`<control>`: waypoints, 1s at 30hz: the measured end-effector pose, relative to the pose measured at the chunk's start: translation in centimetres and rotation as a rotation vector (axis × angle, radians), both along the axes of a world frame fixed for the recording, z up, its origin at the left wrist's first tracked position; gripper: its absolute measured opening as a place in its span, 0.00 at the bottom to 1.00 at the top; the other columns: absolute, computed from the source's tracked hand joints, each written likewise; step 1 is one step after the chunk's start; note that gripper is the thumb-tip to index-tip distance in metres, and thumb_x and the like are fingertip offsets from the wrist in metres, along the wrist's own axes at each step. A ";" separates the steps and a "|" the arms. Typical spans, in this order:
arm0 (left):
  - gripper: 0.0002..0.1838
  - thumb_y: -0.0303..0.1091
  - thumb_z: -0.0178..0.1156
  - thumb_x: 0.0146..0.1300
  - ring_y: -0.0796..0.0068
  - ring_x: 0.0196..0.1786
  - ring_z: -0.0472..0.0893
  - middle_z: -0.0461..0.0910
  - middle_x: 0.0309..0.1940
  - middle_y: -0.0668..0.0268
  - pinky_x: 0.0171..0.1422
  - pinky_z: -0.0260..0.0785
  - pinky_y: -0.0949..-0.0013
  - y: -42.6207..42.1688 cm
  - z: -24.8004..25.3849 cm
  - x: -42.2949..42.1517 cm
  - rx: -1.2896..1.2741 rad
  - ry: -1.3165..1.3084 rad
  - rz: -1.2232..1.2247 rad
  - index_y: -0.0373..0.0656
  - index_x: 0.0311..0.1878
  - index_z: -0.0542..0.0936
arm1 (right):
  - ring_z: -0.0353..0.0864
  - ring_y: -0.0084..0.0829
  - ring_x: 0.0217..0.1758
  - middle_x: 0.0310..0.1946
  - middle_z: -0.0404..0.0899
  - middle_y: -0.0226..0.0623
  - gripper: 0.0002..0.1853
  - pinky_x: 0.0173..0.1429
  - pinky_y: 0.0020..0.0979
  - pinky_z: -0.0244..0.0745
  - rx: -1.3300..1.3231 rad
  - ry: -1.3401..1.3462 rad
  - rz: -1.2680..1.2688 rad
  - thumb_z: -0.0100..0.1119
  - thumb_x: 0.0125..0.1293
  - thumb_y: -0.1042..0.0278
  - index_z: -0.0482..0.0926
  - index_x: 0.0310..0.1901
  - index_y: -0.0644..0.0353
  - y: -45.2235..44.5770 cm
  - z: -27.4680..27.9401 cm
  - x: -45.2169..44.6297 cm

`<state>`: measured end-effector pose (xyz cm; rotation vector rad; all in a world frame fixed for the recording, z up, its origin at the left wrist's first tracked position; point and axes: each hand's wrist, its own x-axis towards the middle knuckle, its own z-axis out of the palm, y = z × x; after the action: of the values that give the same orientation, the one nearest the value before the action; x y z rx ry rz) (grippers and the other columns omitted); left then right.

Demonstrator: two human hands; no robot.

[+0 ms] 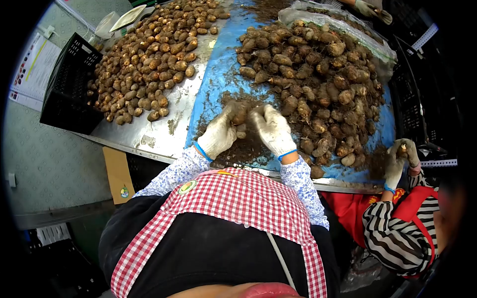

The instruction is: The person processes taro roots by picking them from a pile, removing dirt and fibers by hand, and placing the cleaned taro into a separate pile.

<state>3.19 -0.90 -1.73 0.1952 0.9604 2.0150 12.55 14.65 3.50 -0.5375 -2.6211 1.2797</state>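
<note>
Both of my hands wear whitish work gloves with blue cuffs. My left hand [221, 134] is closed around a brown, hairy taro [240, 116] above the near edge of the blue sheet. Beside it, my right hand [273, 130] has its fingers curled toward that taro, slightly blurred. Whether it pinches anything is hidden. Loose dark soil [243, 151] lies under my hands. A large heap of rooty, soil-covered taros [323, 84] rises just to the right. Cleaner taros [154, 59] are spread over the bare metal on the left.
A black crate [72, 84] stands tilted at the left table edge. At right, a co-worker's gloved hands [399, 161] hold a small item. Another gloved hand [370, 10] shows at the far side. Clear plastic [343, 32] covers the back of the heap. Black crates [410, 94] line the right.
</note>
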 end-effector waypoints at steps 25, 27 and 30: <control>0.26 0.47 0.42 0.76 0.79 0.16 0.63 0.81 0.51 0.54 0.17 0.57 0.73 0.2 1.9 -0.9 0.060 -0.521 -0.100 0.39 0.67 0.69 | 0.79 0.42 0.26 0.21 0.75 0.43 0.13 0.31 0.38 0.76 0.387 0.095 0.017 0.56 0.68 0.63 0.72 0.26 0.57 1.4 -4.1 -0.6; 0.26 0.46 0.42 0.75 0.79 0.15 0.61 0.78 0.58 0.49 0.15 0.55 0.74 0.3 2.5 -1.3 0.090 -0.486 -0.058 0.39 0.67 0.69 | 0.79 0.45 0.28 0.23 0.76 0.45 0.11 0.35 0.38 0.78 0.361 0.128 -0.069 0.56 0.68 0.63 0.75 0.30 0.59 1.5 -4.3 -0.1; 0.24 0.45 0.42 0.76 0.80 0.16 0.60 0.81 0.50 0.54 0.16 0.55 0.74 0.2 2.9 -1.0 0.008 -0.491 0.015 0.39 0.65 0.71 | 0.80 0.51 0.34 0.29 0.78 0.52 0.13 0.40 0.43 0.76 -0.510 0.231 0.015 0.56 0.70 0.60 0.76 0.35 0.62 0.4 -7.1 -0.2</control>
<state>2.19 -0.71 1.14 -0.2933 0.6397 1.9481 12.37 15.06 -3.65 -0.4054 -2.1116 1.8988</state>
